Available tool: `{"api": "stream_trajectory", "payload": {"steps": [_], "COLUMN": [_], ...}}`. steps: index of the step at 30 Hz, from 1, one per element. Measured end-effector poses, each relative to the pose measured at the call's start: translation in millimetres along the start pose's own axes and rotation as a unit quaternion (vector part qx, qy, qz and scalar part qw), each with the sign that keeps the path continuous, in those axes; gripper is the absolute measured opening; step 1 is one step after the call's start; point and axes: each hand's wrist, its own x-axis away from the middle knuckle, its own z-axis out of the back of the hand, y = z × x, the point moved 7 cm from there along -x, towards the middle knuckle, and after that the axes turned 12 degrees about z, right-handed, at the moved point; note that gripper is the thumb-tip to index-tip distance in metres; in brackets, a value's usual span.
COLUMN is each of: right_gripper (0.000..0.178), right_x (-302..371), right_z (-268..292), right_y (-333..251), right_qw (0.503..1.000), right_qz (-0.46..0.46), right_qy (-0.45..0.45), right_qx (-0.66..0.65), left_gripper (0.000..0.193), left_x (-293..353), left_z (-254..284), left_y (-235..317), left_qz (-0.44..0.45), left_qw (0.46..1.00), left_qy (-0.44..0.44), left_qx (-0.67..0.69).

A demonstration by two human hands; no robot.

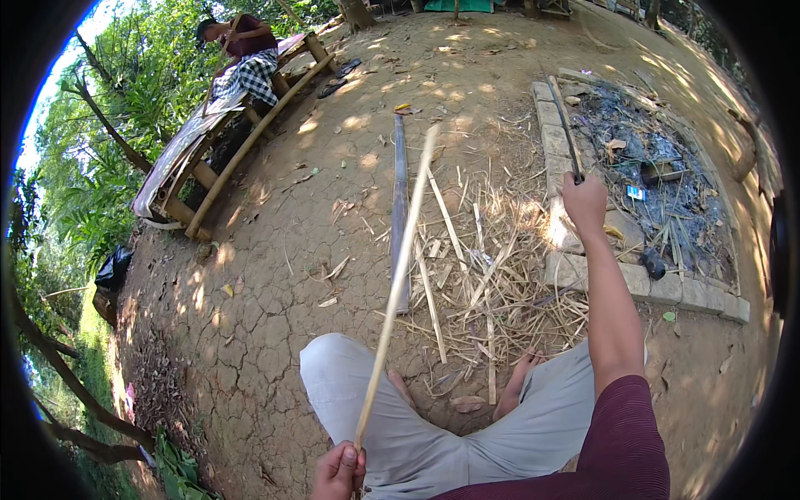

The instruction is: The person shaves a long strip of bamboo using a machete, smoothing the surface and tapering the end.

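Closed round the lower end of a long, pale bamboo strip [392, 304], my left hand [340, 472] is low in the view by my left knee. The strip slants up and away, its far tip in the air above the ground. My right arm is stretched forward, and my right hand [586, 202] grips the dark handle of a machete [563, 121]. The machete's long, narrow blade points away over the brick edging, apart from the strip. Between and beyond my legs lies a heap of bamboo shavings and slivers [500, 279].
A dark bamboo length [400, 208] lies on the cracked soil ahead. Right of it, a brick border [552, 137] encloses ash and litter [658, 158]. At the far left, another person [250, 62] sits on a bamboo bench [200, 125], with sandals [332, 87] nearby. Branches [79, 400] reach in at left.
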Motion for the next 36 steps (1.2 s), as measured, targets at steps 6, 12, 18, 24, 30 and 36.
{"api": "stream_trajectory", "payload": {"steps": [6,12,18,24,30,36], "right_gripper": [0.026,0.015,0.018,0.013,0.022,0.01], "right_x": [91,170,179,106,58,167], "right_z": [-25,10,15,20,9,6], "right_y": [-107,-203,-202,-150,-102,-190], "right_qw": [0.954,0.892,0.853,0.926,0.98,0.847], "right_qz": [0.056,0.399,0.476,0.372,0.162,0.521], "right_qy": [-0.121,-0.098,-0.059,-0.032,-0.111,-0.089], "right_qx": [-0.27,-0.189,-0.207,-0.058,-0.042,-0.049], "left_gripper": [0.031,0.028,0.016,0.03,0.033,0.034], "left_x": [-52,-73,-63,-39,-31,-54], "left_z": [-40,-91,-121,-121,-103,-106], "left_y": [72,144,151,141,107,113], "left_qz": [-0.098,-0.083,-0.099,-0.103,-0.065,-0.072], "left_qw": [0.994,0.979,0.981,0.98,0.985,0.983], "left_qy": [-0.049,-0.141,-0.122,-0.152,-0.16,-0.164], "left_qx": [0.028,0.123,0.112,0.075,0.026,0.051]}}
